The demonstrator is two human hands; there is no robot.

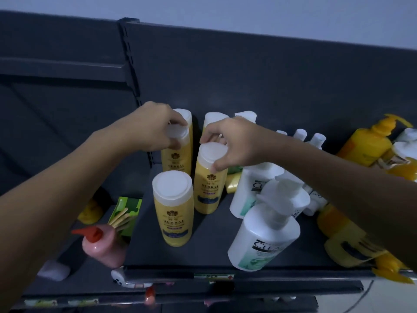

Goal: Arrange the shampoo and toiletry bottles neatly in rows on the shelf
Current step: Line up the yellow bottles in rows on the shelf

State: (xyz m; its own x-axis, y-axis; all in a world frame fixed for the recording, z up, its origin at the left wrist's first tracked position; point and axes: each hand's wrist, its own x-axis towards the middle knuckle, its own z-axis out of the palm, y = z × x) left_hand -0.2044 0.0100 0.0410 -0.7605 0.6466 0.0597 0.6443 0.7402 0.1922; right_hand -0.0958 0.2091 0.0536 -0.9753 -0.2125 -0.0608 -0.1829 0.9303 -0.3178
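Several yellow Herbal bottles with white caps stand on the dark shelf [209, 251]. My left hand [155, 127] grips the white cap of a rear yellow bottle [177, 159]. My right hand [239, 143] holds the cap of another yellow bottle [208, 188] beside it. A third yellow bottle [173, 211] stands free in front. Behind my hands, more white-capped bottles [214, 119] line the back panel. Two white Clear pump bottles [264, 233] stand to the right, the nearer one close to the shelf's front edge.
Yellow pump bottles [367, 145] and other yellow bottles [347, 242] crowd the right end under my right arm. Small white bottles [316, 138] stand at the back right. On the lower left shelf are a pink pump bottle [103, 247] and a green box [128, 211].
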